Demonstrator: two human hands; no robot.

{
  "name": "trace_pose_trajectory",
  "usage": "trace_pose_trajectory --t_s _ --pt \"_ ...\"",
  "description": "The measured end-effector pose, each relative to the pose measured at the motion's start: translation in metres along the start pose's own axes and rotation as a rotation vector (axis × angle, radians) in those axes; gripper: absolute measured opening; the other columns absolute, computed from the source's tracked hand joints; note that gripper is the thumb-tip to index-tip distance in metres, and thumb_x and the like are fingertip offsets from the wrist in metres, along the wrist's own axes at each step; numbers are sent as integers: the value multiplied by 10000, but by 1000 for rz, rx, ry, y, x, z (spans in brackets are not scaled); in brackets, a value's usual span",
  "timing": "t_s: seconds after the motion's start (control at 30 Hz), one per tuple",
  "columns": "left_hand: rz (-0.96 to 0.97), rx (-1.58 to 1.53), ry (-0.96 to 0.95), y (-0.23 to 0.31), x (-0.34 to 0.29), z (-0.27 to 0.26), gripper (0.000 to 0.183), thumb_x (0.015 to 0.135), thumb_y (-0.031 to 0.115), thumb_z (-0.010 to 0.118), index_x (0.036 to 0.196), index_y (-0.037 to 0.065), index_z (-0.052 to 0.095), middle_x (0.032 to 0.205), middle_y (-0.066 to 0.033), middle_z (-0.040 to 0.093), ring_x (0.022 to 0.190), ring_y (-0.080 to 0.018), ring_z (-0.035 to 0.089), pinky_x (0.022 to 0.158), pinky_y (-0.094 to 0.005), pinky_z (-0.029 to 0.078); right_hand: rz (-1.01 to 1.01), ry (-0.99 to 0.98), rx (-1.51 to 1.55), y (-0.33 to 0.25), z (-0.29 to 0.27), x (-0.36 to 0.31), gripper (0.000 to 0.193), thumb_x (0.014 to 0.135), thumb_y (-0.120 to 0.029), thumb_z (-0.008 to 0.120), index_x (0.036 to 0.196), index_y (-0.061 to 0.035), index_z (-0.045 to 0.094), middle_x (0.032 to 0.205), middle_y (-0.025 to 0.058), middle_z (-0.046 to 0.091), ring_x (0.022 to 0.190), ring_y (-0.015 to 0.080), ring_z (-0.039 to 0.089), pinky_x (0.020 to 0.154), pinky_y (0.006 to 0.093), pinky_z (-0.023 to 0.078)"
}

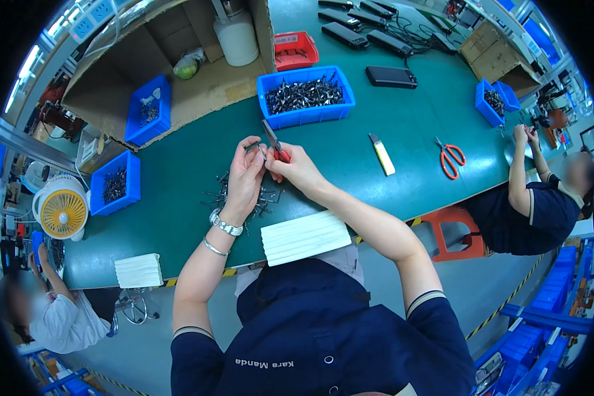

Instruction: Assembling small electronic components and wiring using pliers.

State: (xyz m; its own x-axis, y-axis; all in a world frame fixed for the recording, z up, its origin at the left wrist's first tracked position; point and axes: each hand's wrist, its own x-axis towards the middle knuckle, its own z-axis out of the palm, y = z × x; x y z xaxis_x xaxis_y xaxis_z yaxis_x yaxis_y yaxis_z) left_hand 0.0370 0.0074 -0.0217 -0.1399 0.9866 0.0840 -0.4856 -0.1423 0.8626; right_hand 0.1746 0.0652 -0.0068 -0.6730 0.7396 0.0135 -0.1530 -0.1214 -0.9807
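Observation:
My right hand is closed around a red-handled tool. Its grey metal end points away from me, and I cannot tell whether it is pliers or scissors. Thumb and fingers of my left hand pinch a small part, mostly hidden, close beside my right fingertips. Beneath both hands, a loose pile of small black parts with thin legs spreads over the green table. A blue bin full of similar black parts stands just beyond my hands.
To the right lie a yellow utility knife and orange-handled scissors. A white ridged pad rests at the near edge. Left are a cardboard box, a blue bin and a fan. People sit at both sides.

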Motion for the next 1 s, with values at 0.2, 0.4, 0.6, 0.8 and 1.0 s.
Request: trace_pose_trajectory --t_s 0.2,0.4,0.6,0.8,1.0 --pt "-22 11 5 1 -2 4 357 967 175 536 1264 69 370 1044 -51 576 973 -132 555 881 -296 463 -36 10 6 6 -1 1 78 838 -94 588 819 -37 539 651 0 532 565 74 505 506 226 401" --pt "-27 -15 40 1 -1 9 339 969 169 532 1251 71 372 1037 -52 580 977 -131 554 887 -284 449 -25 17 -59 -2 -5 -1 84 845 -113 586 824 -44 544 671 -13 538 581 65 512 514 217 410" --pt "39 99 123 22 -7 20 465 994 288 477 1405 103 365 1237 -59 503 1157 -143 479 957 -303 407 -71 6 -110 -16 -29 12 94 824 -108 621 814 -48 549 676 -24 526 594 54 503 532 213 413" --pt "-11 53 149 51 -11 15 356 995 224 476 1311 62 461 1162 -42 532 1063 -125 509 896 -279 423 -171 260 -242 -33 -78 20 99 833 -95 619 799 -51 537 659 -21 516 594 59 496 544 212 391" --pt "-28 -75 127 65 -27 25 148 976 88 462 1083 13 531 917 -41 531 846 -119 492 800 -257 423 -83 339 -114 -28 -73 20 110 838 -98 622 800 -49 532 665 -4 523 598 77 504 564 219 399"
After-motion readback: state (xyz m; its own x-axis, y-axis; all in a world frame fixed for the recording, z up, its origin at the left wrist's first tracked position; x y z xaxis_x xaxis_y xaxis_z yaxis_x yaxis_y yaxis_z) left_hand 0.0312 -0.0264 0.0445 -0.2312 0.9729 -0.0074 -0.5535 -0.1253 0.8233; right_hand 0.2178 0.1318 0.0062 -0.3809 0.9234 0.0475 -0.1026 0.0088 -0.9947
